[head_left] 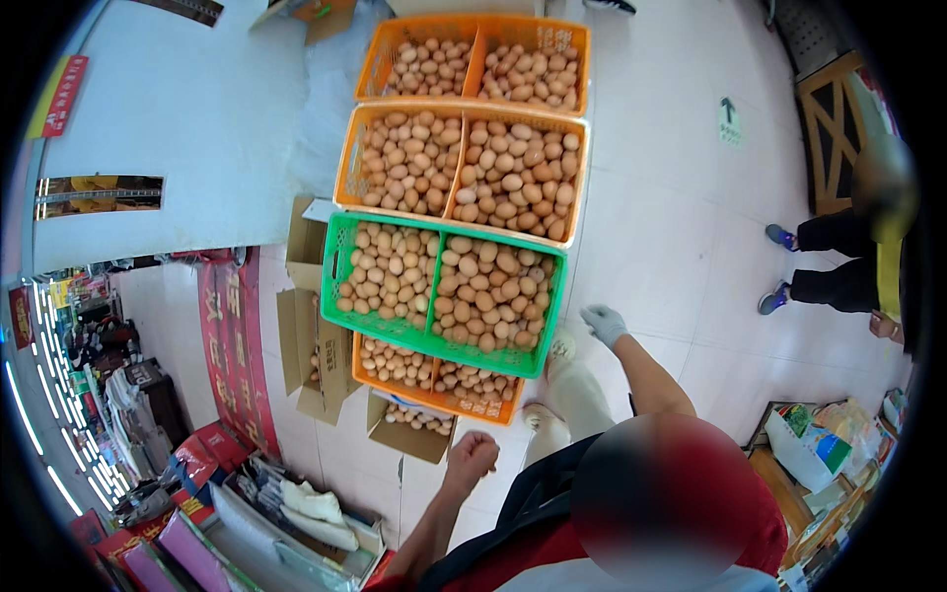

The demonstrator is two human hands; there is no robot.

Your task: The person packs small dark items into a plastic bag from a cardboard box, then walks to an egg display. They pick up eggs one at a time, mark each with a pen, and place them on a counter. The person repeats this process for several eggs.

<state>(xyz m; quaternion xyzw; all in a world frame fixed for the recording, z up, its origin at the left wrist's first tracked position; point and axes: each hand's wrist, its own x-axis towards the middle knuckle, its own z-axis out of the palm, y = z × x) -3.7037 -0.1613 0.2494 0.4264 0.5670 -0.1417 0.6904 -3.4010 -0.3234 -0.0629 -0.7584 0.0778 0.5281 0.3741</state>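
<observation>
A: What do we see nearest?

B: We see the left hand (473, 457), which is bare, with its fingers curled inward; we cannot tell whether it pinches something. Just beyond it we notice a small cardboard box (409, 440), plain brown, with pale eggs inside.

A: And the right hand (604, 324)?

B: It wears a thin, pale glove. We see its fingers loosely stretched, near the right side of the green crate (395, 330).

A: How do the eggs (493, 291) look to us?

B: They are smooth ovals, from light tan to warm brown, heaped in both compartments of the green crate. We see that this crate is rigid, like plastic, with rounded corners and a divider. A lower orange crate (498, 408) shows from under its near edge.

A: What do we find farther?

B: We count two more orange ones, a middle crate (351, 163) and a far crate (476, 64), also filled with eggs.

A: Where is open room?

B: On the right we have wide tiled floor (671, 247); on the left, an open carton (321, 400) stands close to the crates.
</observation>
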